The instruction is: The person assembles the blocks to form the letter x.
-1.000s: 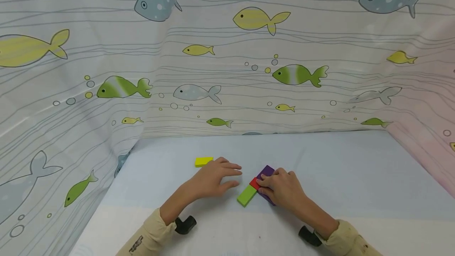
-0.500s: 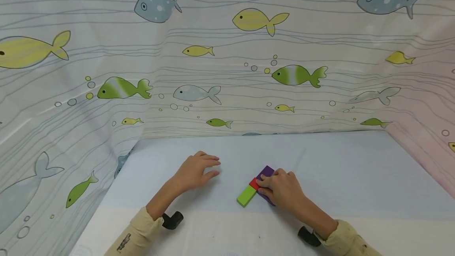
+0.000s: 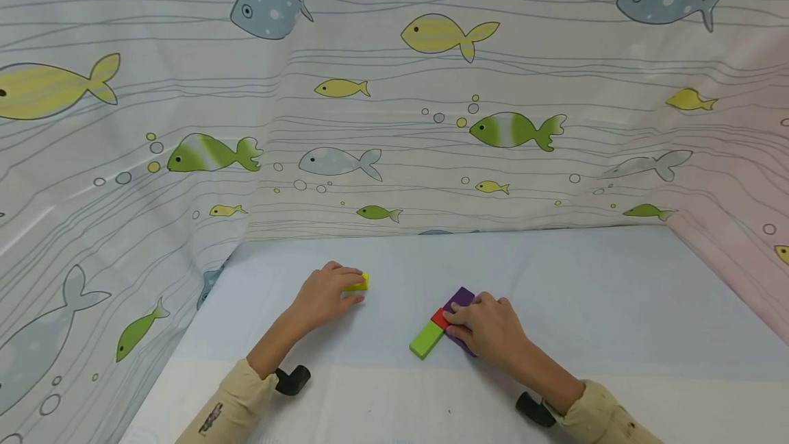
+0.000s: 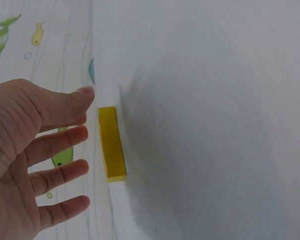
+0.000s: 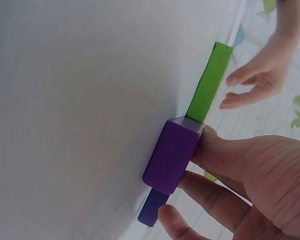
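Note:
In the head view my left hand hovers by a yellow block, its fingers partly covering it. The left wrist view shows that yellow block apart from the loosely spread fingers. My right hand holds a purple block between thumb and fingers, with one fingertip at a small red block. A light green block touches the red one. Another purple piece lies on the red block's far side. How the purple parts join is partly hidden under the hand.
All the blocks lie on a pale blue and white tabletop. Fish-patterned sheets enclose it at the back and sides. Each wrist carries a black camera mount below the sleeve.
My left hand has moved left, away from the green block, and now lies around the yellow block. The right hand stays in place on the purple block.

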The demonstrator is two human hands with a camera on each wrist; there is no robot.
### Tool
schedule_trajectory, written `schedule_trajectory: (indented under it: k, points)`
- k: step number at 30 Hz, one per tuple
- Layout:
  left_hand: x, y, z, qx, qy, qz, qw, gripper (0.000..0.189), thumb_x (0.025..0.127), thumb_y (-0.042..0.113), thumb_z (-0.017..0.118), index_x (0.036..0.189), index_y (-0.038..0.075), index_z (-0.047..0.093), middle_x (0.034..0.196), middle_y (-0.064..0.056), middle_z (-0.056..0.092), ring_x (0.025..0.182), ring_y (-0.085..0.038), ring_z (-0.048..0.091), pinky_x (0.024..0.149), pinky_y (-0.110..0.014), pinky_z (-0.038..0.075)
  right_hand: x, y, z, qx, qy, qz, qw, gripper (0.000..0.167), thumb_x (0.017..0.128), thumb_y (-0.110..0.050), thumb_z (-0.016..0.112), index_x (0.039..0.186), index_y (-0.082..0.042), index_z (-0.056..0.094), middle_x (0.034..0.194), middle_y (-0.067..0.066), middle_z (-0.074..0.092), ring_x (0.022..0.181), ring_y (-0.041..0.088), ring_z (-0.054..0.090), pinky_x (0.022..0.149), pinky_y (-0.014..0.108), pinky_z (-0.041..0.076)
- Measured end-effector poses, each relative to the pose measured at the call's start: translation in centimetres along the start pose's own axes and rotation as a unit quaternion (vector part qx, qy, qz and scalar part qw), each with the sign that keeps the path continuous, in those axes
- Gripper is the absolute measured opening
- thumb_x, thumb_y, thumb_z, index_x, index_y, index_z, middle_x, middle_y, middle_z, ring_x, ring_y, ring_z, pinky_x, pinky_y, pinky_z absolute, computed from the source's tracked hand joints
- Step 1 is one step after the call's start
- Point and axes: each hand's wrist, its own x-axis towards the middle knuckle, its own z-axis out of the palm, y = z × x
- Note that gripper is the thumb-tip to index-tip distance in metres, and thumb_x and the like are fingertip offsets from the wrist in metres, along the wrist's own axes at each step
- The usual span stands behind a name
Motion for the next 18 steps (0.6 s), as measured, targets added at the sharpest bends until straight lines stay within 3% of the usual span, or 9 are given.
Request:
schedule_trajectory:
  k: [18]
  points:
    - [0.7,-1.3,1.1,-0.021,0.015,-0.039,0.9989,0.027,0.079,0.022,0.084,0.103,0.011,0.076,0.108,-0.001,0.072,0.101,-0.025,0.058,0.081,-0.043,0.051,0.0,0.1,0.1,0.002,0.006,-0.002,1.0,0.029,0.083,-0.029,0.08,0.11,-0.02,0.077,0.112,0.003,0.072,0.092,0.027,0.063,0.069,0.046,0.049]
